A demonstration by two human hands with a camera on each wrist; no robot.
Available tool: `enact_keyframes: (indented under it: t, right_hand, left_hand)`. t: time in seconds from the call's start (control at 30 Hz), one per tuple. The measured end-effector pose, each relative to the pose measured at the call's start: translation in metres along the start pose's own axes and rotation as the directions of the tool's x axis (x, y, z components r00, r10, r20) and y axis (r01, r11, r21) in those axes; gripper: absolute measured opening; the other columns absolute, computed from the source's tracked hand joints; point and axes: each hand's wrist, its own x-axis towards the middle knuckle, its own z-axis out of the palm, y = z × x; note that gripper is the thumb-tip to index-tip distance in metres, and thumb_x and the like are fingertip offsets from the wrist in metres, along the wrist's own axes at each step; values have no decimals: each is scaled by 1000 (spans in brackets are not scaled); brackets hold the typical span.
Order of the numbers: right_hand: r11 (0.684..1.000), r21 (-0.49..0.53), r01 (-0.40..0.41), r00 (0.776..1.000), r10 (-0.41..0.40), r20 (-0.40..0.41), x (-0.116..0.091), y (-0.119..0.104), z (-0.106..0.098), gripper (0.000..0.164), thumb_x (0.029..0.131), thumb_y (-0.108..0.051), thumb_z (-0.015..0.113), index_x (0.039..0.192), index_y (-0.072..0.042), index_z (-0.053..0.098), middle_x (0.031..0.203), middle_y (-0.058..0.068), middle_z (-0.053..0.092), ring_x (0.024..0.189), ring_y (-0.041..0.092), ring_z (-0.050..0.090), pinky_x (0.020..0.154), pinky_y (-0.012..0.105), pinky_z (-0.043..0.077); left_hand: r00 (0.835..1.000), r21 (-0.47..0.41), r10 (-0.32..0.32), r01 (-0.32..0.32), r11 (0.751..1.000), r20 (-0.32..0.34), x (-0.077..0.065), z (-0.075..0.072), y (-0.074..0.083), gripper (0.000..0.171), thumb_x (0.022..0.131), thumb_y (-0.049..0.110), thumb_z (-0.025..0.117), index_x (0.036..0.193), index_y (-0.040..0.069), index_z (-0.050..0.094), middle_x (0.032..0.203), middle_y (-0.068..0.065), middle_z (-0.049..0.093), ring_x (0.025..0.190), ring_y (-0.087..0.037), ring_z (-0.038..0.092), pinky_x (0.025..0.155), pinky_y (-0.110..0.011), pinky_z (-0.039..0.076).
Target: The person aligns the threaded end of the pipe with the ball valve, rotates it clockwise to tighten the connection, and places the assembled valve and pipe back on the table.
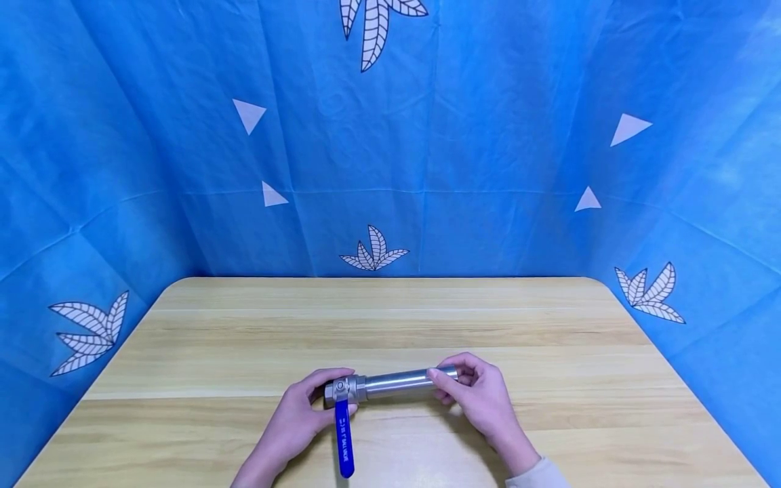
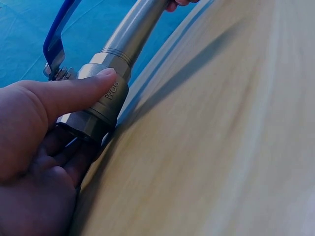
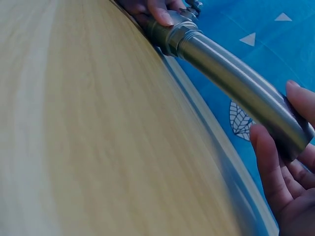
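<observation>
A metal ball valve (image 1: pixel 349 389) with a blue lever handle (image 1: pixel 344 440) is gripped by my left hand (image 1: pixel 299 417), thumb on the near side and fingers behind. The lever points toward me. From the valve's right end runs a straight steel pipe (image 1: pixel 396 382), its threaded end seated in the hex collar, as the left wrist view shows. My right hand (image 1: pixel 478 393) holds the pipe's far end between thumb and fingers. In the right wrist view the pipe (image 3: pixel 236 83) slants down to the right fingers (image 3: pixel 268 157). How deep the threads sit is hidden.
Below the valve and pipe lies a light wooden table (image 1: pixel 390 325) with rounded far corners. Blue cloth (image 1: pixel 488 135) printed with white leaves and triangles hangs behind it and along both sides.
</observation>
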Motion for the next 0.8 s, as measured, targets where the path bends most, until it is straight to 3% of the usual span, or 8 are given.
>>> enact_keyframes:
  t: [0.17, 0.3, 0.5, 0.8]
  right_hand:
    - [999, -34, -5, 1000, 4, -20, 0, 1, 1, 31, 87, -26, 91, 106, -6, 76, 75, 15, 73, 62, 23, 72, 52, 29, 59]
    - [998, -55, -5, 1000, 3, -31, 0, 0, 1, 30, 88, -27, 90, 103, -5, 76, 72, 14, 71, 59, 24, 71, 50, 28, 59]
    - [999, -49, -3, 1000, 4, 16, -1, -1, -2, 37, 89, -26, 90, 111, -2, 73, 78, 12, 71, 63, 23, 72, 57, 30, 62]
    - [996, 27, 86, 980, -90, 178, 0, 1, -12, 46, 83, -2, 86, 122, 8, 65, 100, 13, 73, 80, 16, 74, 75, 27, 65]
  left_hand:
    - [1000, 2, 5, -5, 1000, 4, 0, 0, 0, 49, 85, 17, 93, 128, 35, 76, 140, 3, 71, 135, -27, 64, 118, -56, 52]
    - [1000, 8, 7, -7, 1000, 5, 0, -1, 1, 50, 85, 17, 93, 128, 35, 76, 140, 4, 71, 136, -27, 64, 119, -56, 51]
    - [1000, 16, 7, -7, 1000, 1, -1, -1, 0, 51, 85, 17, 93, 129, 35, 76, 142, 3, 71, 137, -28, 63, 119, -57, 51]
    - [1000, 27, 21, -21, 999, 1, 0, 1, 0, 51, 87, 18, 91, 132, 35, 75, 142, 3, 70, 139, -30, 62, 120, -58, 50]
